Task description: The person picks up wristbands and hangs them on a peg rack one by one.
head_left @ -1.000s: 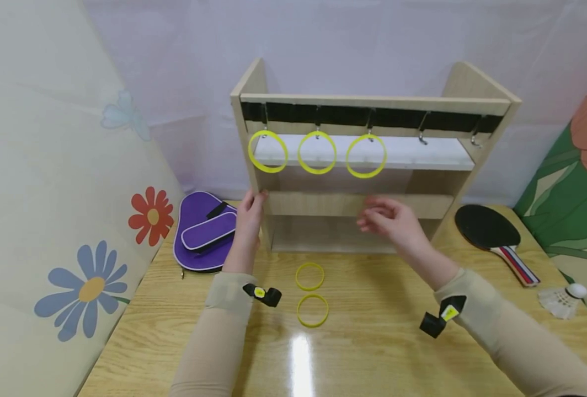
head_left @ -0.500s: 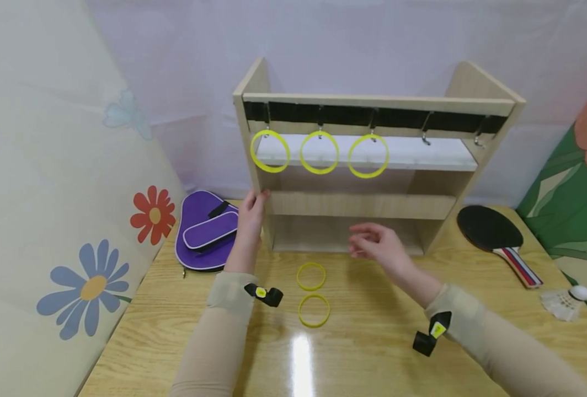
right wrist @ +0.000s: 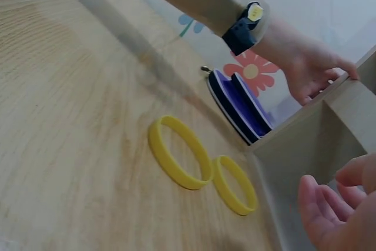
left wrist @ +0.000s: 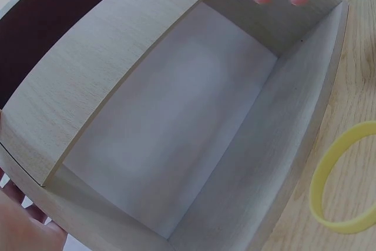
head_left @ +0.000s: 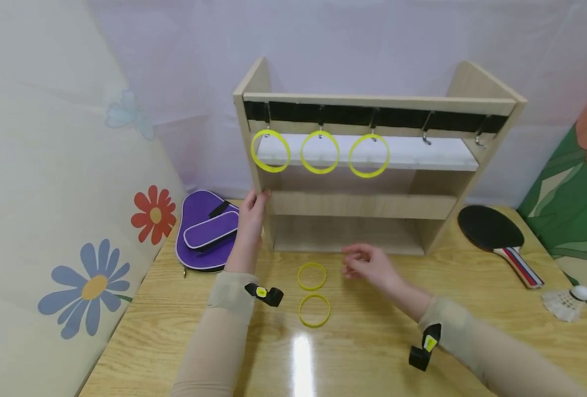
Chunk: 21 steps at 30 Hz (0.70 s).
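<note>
The left hand [head_left: 251,220] grips the left side panel of the wooden shelf [head_left: 363,205]; the right wrist view shows that hand's thumb [right wrist: 345,70] over the panel edge. Just in front of the shelf, the right hand [head_left: 375,270] hovers with loosely bent fingers and holds nothing. To its left, two yellow rings lie on the table, a rear one [head_left: 299,277] and a front one [head_left: 300,315]. Three more yellow rings hang from the left [head_left: 288,160], second [head_left: 338,160] and middle [head_left: 388,160] hooks of the shelf. The two hooks at the right [head_left: 426,138] bear no ring.
A purple case [head_left: 189,220] lies left of the shelf, beside the left forearm. Right of the shelf are a black paddle [head_left: 489,227] and a white shuttlecock [head_left: 563,304]. The wooden table [head_left: 363,358] reaches toward the camera, with a fabric backdrop [head_left: 363,44] behind the shelf.
The right hand has come down from in front of the shelf's middle board to low over the table, nearer the two lying rings. The left hand keeps its grip on the panel.
</note>
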Each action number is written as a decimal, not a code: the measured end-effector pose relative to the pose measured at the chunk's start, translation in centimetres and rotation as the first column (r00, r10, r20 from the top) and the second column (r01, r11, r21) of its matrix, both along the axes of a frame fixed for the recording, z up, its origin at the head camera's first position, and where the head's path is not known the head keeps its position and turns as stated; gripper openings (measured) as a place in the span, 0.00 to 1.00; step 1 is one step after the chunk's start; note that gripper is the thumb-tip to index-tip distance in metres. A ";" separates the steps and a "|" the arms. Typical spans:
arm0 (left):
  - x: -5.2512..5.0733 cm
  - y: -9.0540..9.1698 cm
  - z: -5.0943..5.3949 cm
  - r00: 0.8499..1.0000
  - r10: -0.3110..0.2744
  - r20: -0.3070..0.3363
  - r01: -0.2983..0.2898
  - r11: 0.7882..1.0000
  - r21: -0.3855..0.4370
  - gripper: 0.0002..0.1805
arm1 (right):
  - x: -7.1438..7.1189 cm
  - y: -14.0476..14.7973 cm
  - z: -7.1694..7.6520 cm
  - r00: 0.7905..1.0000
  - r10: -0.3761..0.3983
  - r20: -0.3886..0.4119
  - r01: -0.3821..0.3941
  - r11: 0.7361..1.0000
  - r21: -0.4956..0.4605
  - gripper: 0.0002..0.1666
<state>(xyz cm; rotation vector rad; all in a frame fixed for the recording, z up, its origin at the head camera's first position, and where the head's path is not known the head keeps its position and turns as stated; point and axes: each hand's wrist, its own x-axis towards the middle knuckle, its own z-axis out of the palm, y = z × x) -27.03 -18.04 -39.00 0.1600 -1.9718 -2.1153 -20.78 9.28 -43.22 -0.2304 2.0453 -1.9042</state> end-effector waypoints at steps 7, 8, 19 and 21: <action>0.1 0.0 0.0 1.000 0.003 -0.010 -0.004 1.000 -0.002 0.23 | 0.8 -1.0 -1.7 1.000 0.017 0.022 -0.017 1.000 0.006 0.22; 0.1 -0.1 0.0 1.000 0.005 -0.010 -0.005 1.000 -0.001 0.23 | 0.9 -1.0 -1.9 1.000 0.019 0.023 -0.019 1.000 0.007 0.22; 0.1 0.0 0.0 1.000 0.005 -0.015 -0.005 1.000 0.005 0.22 | 1.6 -1.5 -3.6 0.999 0.040 0.033 -0.041 0.998 0.039 0.20; 0.0 0.0 0.0 1.000 0.005 -0.014 -0.005 1.000 0.006 0.22 | 1.8 -1.6 -3.8 0.998 0.046 0.031 -0.047 0.998 0.041 0.20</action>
